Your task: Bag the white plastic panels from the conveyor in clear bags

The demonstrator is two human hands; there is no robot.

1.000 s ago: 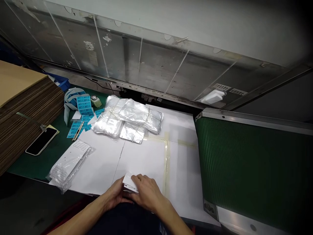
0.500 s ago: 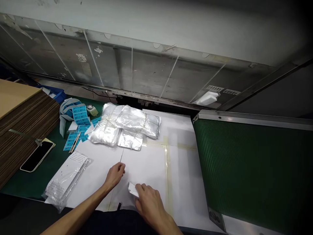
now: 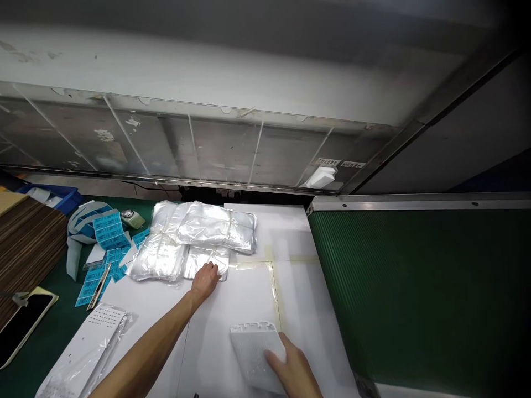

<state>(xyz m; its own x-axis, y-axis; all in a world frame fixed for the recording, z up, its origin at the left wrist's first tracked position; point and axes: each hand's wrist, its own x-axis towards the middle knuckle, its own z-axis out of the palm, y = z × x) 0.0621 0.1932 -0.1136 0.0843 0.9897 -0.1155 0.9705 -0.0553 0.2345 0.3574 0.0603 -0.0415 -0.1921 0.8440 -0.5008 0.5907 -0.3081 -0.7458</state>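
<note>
My right hand [image 3: 294,366] grips a flat white ribbed plastic piece [image 3: 254,354] by its right side, thumb on its face. Notches run along the far edge of this piece; it is slightly blurred. My left hand [image 3: 206,281] lies over the near edge of a small stack of clear plastic bags [image 3: 198,261], fingers bent and close together. Whether a bag is pinched there is hidden. Behind the small stack lie two larger tied bundles of clear bags, one on the left [image 3: 160,251] and one on the right [image 3: 219,224].
White sheets [image 3: 298,309] taped together cover the bench. At left are a bagged stack of printed white sheets [image 3: 89,348], a cutter knife [image 3: 98,287], blue label sheets [image 3: 110,229], a phone [image 3: 22,326] and stacked cardboard [image 3: 31,243]. A green conveyor belt [image 3: 423,293] runs at right.
My left hand has moved forward onto the small bag stack. My right hand has turned the white plastic piece so its broad ribbed face shows. The view has tilted up and swung right.
</note>
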